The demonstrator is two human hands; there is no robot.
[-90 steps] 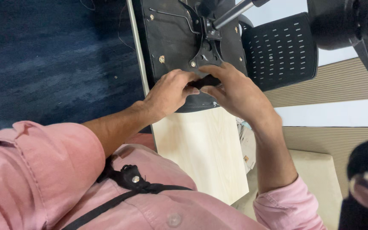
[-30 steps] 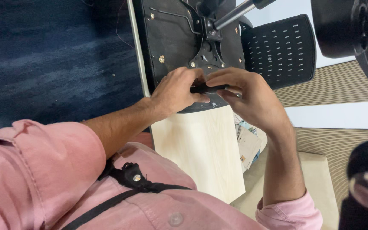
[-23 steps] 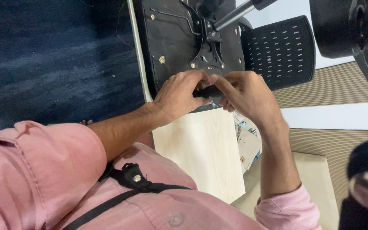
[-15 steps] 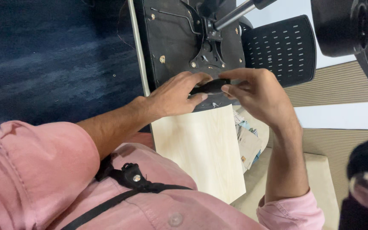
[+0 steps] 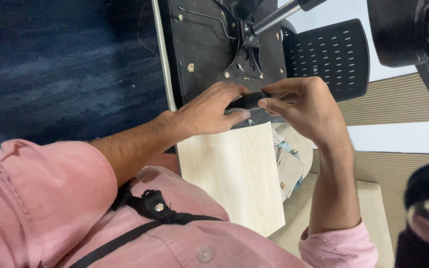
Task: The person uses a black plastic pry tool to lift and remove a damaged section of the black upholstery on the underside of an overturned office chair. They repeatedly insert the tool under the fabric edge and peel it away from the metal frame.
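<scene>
So, two hands are seen over one upturned chair seat [image 5: 202, 54], with one mesh backrest [image 5: 326, 57] off to the right. One small black part [image 5: 249, 101], curved and glossy, is held at the seat's lower edge, just above a pale wooden board [image 5: 234, 173]. The left hand [image 5: 207, 109] is laid half-curled over it; the right hand [image 5: 306, 106] is pinched on its end.

Both forearms reach forward and meet ahead of the chest, pink sleeves pushed up to the elbows. The left hand [image 5: 209, 109] lies palm down, knuckles up, fingers [image 5: 234, 115] stretched toward the right. The right hand [image 5: 306, 106] faces it with the wrist bent, fingers curled, thumb and forefinger pinched together close to the left fingertips
</scene>
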